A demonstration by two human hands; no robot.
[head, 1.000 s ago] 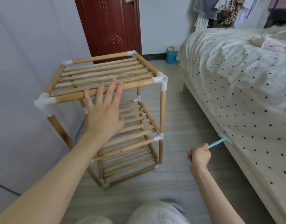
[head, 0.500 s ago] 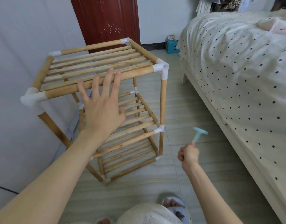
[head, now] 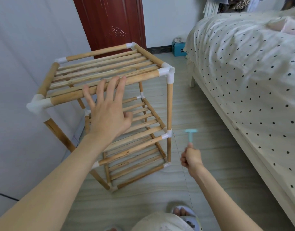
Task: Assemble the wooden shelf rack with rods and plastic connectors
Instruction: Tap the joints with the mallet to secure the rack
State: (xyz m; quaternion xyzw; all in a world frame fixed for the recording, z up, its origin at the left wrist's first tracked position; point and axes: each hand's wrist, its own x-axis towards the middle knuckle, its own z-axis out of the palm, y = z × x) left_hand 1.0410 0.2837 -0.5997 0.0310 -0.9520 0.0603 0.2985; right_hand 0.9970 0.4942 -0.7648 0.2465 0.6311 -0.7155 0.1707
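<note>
The wooden shelf rack (head: 143, 77) stands upright on the floor beside the left wall, three slatted tiers of rods joined by white plastic connectors (head: 167, 72). My left hand (head: 108, 110) is spread flat, its fingertips resting on the front rod of the top tier. To the right of the rack, low above the floor, my right hand (head: 191, 157) grips the handle of a small teal plastic mallet (head: 190, 135), head up and blurred.
A bed with a dotted cover (head: 243, 72) fills the right side, its white frame close to the rack. A dark red door (head: 110, 22) stands behind the rack. A teal box (head: 178, 49) sits by the far wall. My slippered foot (head: 183, 212) is at the bottom.
My right hand has brought the mallet away from the bed edge toward the rack and turned its head upward. My left hand has stayed on the top front rod.
</note>
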